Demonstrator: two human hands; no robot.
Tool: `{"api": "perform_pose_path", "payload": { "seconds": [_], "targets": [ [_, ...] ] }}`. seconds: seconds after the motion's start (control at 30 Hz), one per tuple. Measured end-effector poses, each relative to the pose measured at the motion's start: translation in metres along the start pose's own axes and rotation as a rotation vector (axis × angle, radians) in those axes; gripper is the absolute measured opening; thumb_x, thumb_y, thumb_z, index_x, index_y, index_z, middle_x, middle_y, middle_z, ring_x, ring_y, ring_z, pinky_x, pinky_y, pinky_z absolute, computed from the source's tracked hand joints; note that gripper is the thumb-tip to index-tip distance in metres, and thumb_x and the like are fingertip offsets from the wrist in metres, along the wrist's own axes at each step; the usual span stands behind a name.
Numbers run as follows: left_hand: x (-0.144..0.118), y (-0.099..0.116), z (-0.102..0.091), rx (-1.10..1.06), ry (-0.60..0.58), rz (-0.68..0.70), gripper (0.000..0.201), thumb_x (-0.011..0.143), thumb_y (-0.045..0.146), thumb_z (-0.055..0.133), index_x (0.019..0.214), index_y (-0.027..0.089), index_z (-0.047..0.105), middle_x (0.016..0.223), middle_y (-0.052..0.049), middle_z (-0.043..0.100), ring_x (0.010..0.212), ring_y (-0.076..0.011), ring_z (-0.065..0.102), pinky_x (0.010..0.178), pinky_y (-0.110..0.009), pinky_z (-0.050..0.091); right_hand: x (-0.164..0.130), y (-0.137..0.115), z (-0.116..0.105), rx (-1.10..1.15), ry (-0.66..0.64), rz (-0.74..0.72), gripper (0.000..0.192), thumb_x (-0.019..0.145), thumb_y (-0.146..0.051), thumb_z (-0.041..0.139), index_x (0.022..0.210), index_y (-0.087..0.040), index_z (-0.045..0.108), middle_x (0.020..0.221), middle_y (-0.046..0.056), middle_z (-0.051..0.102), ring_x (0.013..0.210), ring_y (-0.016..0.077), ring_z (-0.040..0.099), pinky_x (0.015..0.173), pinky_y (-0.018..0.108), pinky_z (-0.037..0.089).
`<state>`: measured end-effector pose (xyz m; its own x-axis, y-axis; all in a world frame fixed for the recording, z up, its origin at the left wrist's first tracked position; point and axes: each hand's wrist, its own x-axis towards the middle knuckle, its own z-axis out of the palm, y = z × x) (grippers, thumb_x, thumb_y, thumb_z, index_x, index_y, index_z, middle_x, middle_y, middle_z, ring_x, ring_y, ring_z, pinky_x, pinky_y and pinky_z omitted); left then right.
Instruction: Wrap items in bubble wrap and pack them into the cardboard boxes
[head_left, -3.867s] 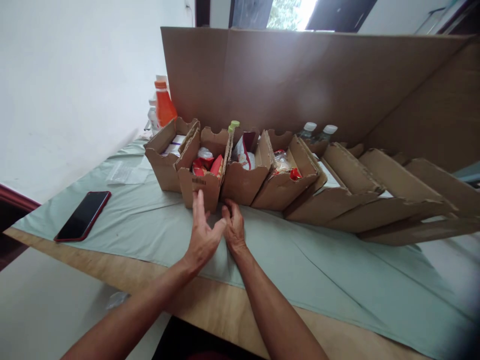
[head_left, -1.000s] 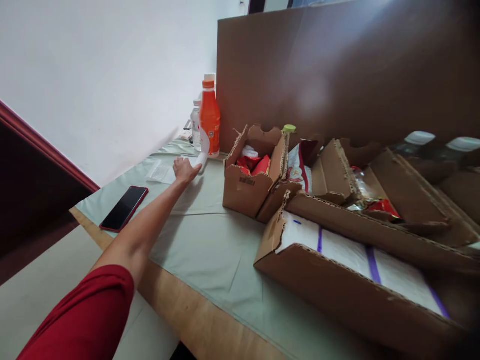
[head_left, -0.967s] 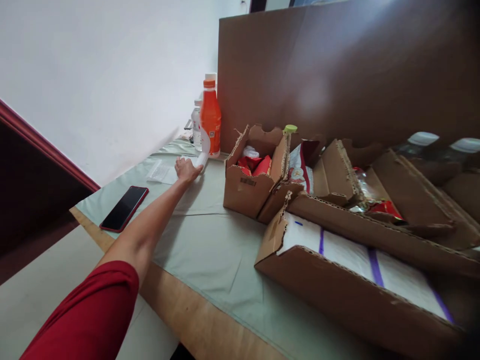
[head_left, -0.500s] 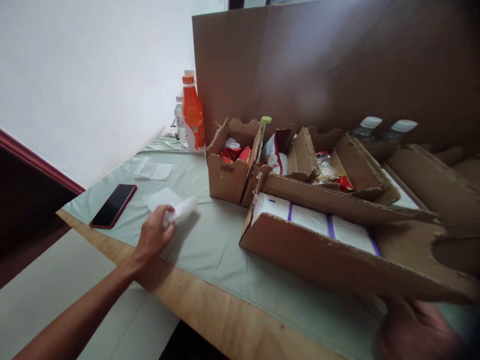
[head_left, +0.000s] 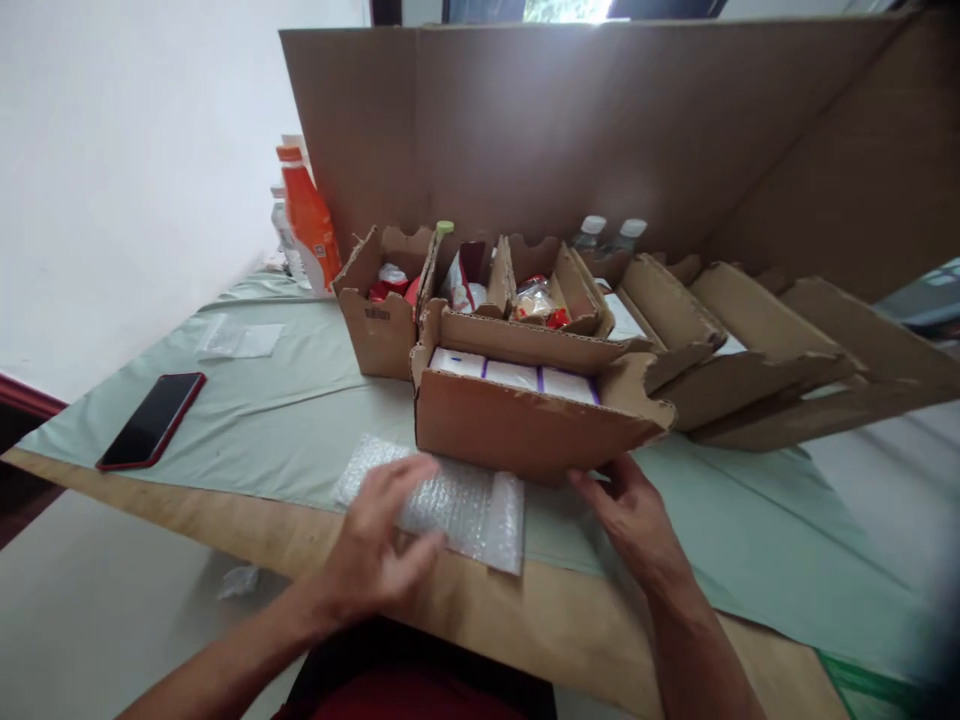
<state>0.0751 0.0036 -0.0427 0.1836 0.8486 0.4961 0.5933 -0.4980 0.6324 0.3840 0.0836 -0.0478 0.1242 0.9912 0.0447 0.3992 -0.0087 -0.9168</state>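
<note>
Presently the left hand is lying flat, fingers spread and loose, on a clear bubble-wrap sheet that is spread across the near edge of the pale green cloth; the palm is pressing the sheet rather than pinching it, which is likely keeping the light plastic from curling or sliding on the smooth fabric. The right hand is sitting at the lower front corner of a shallow brown corrugated cardboard tray, fingertips touching its underside edge; whether the fingers are actually closing on the card cannot be told from this angle. That tray is holding a row of white flat boxes with purple stripes packed edge to edge, and it is standing in front of the others and just behind the bubble wrap, presumably so that its contents are within easy reach of the sheet. Behind it a line of similar notched cardboard trays is leaning against each other in a fan, one with red snack packets, the close packing keeping each upright. A tall brown cardboard sheet is standing as a backdrop behind the row. An orange plastic drink bottle is standing near the wall, and a red-edged black smartphone is lying well apart on the cloth, out of the working area.
</note>
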Motion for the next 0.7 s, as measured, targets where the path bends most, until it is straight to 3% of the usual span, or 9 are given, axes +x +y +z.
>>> {"api": "perform_pose_path", "payload": {
  "seconds": [0.1, 0.23, 0.37, 0.53, 0.7],
  "targets": [
    [0.034, -0.026, 0.0, -0.104, 0.145, -0.216, 0.067, 0.09, 0.032, 0.065, 0.153, 0.023, 0.041, 0.147, -0.016, 0.058, 0.13, -0.0305, 0.06, 0.108, -0.052, 0.051, 0.002, 0.005, -0.001, -0.044, -0.046, -0.006, 0.049, 0.073, -0.055, 0.077, 0.107, -0.023, 0.062, 0.106, 0.011, 0.077, 0.083, 0.0254, 0.072, 0.072, 0.038, 0.057],
    [0.062, -0.044, 0.025, -0.27, 0.03, -0.317, 0.061, 0.087, 0.032, 0.062, 0.145, 0.02, 0.049, 0.138, -0.014, 0.064, 0.124, -0.0296, 0.063, 0.104, -0.049, 0.053, 0.012, 0.009, -0.002, -0.053, -0.118, -0.026, 0.048, 0.076, -0.057, 0.075, 0.105, -0.022, 0.061, 0.104, 0.012, 0.076, 0.087, 0.0279, 0.071, 0.076, 0.041, 0.057],
    [0.065, -0.04, 0.041, -0.254, 0.113, -0.344, 0.045, 0.09, 0.033, 0.058, 0.133, 0.018, 0.056, 0.128, -0.013, 0.067, 0.114, -0.0262, 0.066, 0.095, -0.042, 0.058, 0.028, 0.008, -0.008, -0.079, -0.169, -0.032, 0.048, 0.074, -0.056, 0.075, 0.104, -0.021, 0.062, 0.101, 0.012, 0.077, 0.085, 0.0285, 0.07, 0.074, 0.041, 0.056],
    [0.066, -0.047, 0.036, -0.169, 0.087, -0.363, 0.036, 0.089, 0.036, 0.061, 0.12, 0.018, 0.063, 0.106, -0.008, 0.07, 0.091, -0.0218, 0.069, 0.076, -0.035, 0.06, 0.031, 0.012, -0.005, -0.06, -0.135, -0.027, 0.05, 0.076, -0.06, 0.073, 0.106, -0.021, 0.061, 0.103, 0.012, 0.076, 0.081, 0.0267, 0.069, 0.071, 0.039, 0.055],
    [0.068, -0.055, 0.039, -0.125, 0.123, -0.359, 0.032, 0.089, 0.039, 0.061, 0.112, 0.017, 0.065, 0.1, -0.007, 0.07, 0.09, -0.0215, 0.069, 0.073, -0.034, 0.06, 0.023, 0.015, 0.011, -0.076, -0.063, -0.052, 0.056, 0.08, -0.064, 0.066, 0.115, -0.02, 0.061, 0.103, 0.012, 0.076, 0.079, 0.0263, 0.068, 0.071, 0.039, 0.055]
  ]
}}
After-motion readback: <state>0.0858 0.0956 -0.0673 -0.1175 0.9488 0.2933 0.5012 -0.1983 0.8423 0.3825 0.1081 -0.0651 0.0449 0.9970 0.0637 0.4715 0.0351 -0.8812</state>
